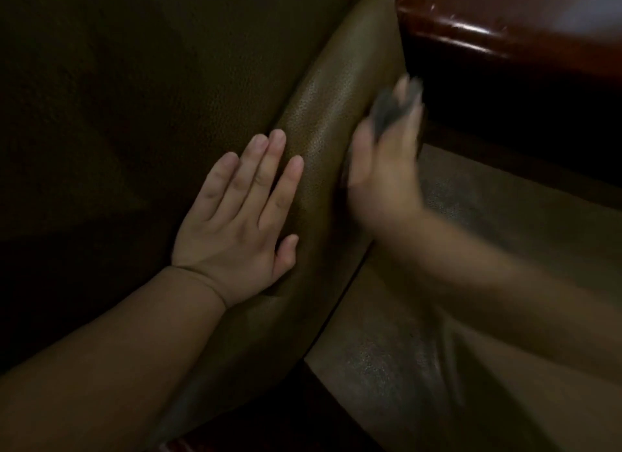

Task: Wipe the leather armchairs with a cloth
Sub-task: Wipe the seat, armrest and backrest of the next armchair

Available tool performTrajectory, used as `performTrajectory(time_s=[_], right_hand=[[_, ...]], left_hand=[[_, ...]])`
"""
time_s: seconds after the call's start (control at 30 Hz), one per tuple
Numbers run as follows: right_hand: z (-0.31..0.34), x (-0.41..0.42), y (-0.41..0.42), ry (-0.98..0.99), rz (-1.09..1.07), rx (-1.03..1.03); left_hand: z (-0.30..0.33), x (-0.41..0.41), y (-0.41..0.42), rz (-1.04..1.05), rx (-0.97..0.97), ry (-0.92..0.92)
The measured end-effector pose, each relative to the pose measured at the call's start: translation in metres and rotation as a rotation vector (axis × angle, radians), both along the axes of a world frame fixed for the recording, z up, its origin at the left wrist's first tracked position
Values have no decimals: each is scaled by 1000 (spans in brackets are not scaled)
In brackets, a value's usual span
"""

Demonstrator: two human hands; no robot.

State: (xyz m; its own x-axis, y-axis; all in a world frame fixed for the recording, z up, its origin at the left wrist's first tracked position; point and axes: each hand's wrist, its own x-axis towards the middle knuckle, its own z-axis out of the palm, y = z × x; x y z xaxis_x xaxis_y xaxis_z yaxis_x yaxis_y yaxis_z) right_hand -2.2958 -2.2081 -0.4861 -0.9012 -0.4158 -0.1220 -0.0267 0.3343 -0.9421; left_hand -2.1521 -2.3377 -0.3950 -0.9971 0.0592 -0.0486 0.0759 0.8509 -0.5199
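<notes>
A dark olive-brown leather armchair (330, 108) fills the view, its rounded edge running from the top centre down to the lower left. My left hand (242, 216) lies flat on that edge, fingers straight and together. My right hand (387, 169) is blurred just right of the rounded edge and holds a small grey cloth (390, 111) between its fingers. The cloth sits against the leather's right side.
A glossy reddish wooden armrest (505, 24) crosses the top right corner. Below it lies a flatter brown leather surface (505, 216), partly under my right forearm. The left of the view is dark leather in shadow.
</notes>
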Motion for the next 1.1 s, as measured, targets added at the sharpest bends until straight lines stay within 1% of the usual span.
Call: performTrajectory(time_s=[0.03, 0.07, 0.1, 0.13, 0.17, 0.23, 0.3, 0.37, 0.4, 0.43, 0.47, 0.53, 0.57, 0.6, 0.63, 0.67, 0.73, 0.77, 0.8, 0.83, 0.87, 0.9, 0.97, 1.0, 1.03, 1.1], right_hand=[[0, -29, -5, -39, -77, -2], [1, -43, -12, -81, -111, -7], [1, -41, -17, -96, -107, -17], [3, -24, -18, -61, -87, -18], [3, 3, -14, 15, -52, -12], [-1, 76, 3, 128, 118, -2], [-5, 137, 27, 182, 318, 61], [-7, 143, 39, 149, 404, 139], [-8, 127, 36, 152, 388, 162], [-6, 103, 30, 189, 325, 161], [-3, 78, 20, 210, 236, 141], [11, 43, -2, 152, 36, 66], [17, 49, -10, 106, -28, 53], [23, 70, -15, 75, -48, 49], [28, 105, -15, 75, -26, 52], [31, 145, -10, 108, 46, 62], [35, 220, 8, 182, 272, 90], [32, 240, 18, 217, 370, 135], [23, 242, 23, 251, 413, 175], [18, 225, 21, 257, 405, 195], [16, 204, 14, 235, 336, 192], [15, 183, 6, 179, 216, 158], [12, 160, -10, -30, -50, 82], [11, 170, -16, -98, -119, 67], [11, 195, -17, -129, -107, 87], [14, 272, -4, -130, 65, 68]], left_hand=[[-2, 0, 0, -10, -6, 9], [-3, 0, -1, -16, -12, 19], [-3, 0, -2, -17, -11, 25], [-2, 0, -3, -8, -2, 25], [-1, 0, -2, 6, 11, 24], [2, 1, -1, 24, 19, 28], [4, 1, 3, 28, 18, 24], [7, 3, 9, 22, 36, 31], [10, 7, 12, 22, 41, 43], [15, 16, 14, 35, 41, 42], [20, 31, 16, 67, 26, 16], [31, 77, 16, 119, -67, -77], [35, 105, 15, 118, -118, -131], [40, 132, 15, 107, -144, -179], [44, 154, 15, 98, -145, -214], [46, 169, 15, 100, -137, -233], [46, 181, 14, 123, -151, -231], [45, 181, 15, 131, -171, -226], [43, 179, 16, 134, -186, -218], [40, 178, 16, 132, -190, -203], [38, 178, 16, 134, -184, -186], [35, 179, 15, 136, -180, -173], [30, 182, 12, 129, -191, -158], [28, 183, 12, 127, -197, -159], [26, 185, 13, 129, -201, -164], [24, 190, 16, 138, -221, -169]])
